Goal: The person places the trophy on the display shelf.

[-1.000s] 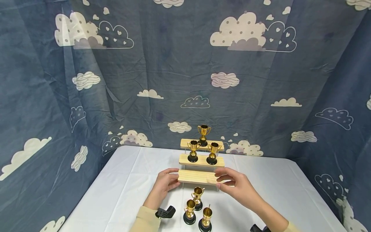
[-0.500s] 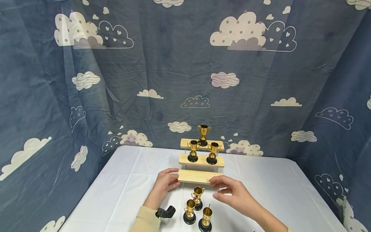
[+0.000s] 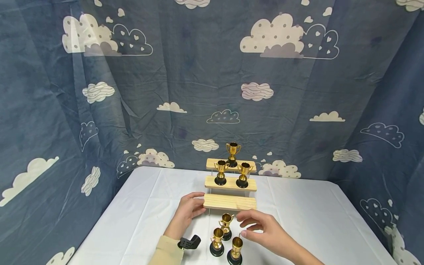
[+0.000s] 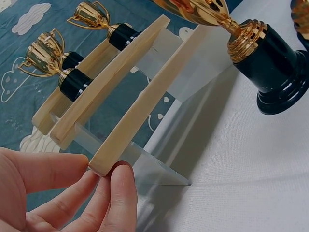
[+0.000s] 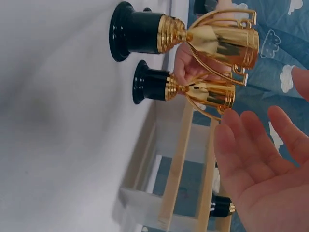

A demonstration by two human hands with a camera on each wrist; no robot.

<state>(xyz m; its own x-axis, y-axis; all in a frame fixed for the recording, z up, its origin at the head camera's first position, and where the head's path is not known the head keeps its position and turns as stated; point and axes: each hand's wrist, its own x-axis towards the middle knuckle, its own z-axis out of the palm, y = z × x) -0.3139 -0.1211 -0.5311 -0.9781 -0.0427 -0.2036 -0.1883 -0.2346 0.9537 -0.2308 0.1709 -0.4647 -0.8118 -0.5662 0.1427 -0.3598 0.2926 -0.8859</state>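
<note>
A three-step wooden stand (image 3: 229, 202) sits mid-table. One gold trophy (image 3: 233, 153) stands on its top step, and two more (image 3: 221, 172) (image 3: 244, 174) stand on the middle step. The bottom step is bare. My left hand (image 3: 200, 203) pinches the left end of the bottom step between thumb and fingers (image 4: 120, 193). Three gold trophies (image 3: 226, 225) (image 3: 216, 241) (image 3: 236, 250) stand on the white cloth in front of the stand. My right hand (image 3: 243, 224) hovers just right of them, fingers (image 5: 236, 145) relaxed and holding nothing.
The white table (image 3: 142, 206) is ringed by a blue cloud-print curtain (image 3: 165, 92) at the back and both sides. A black camera mount (image 3: 189, 243) sits on my left wrist. Bare cloth lies left and right of the stand.
My right hand has let go of the right end of the bottom step and drawn back towards me, beside the trophies on the table. The left hand and stand stayed put.
</note>
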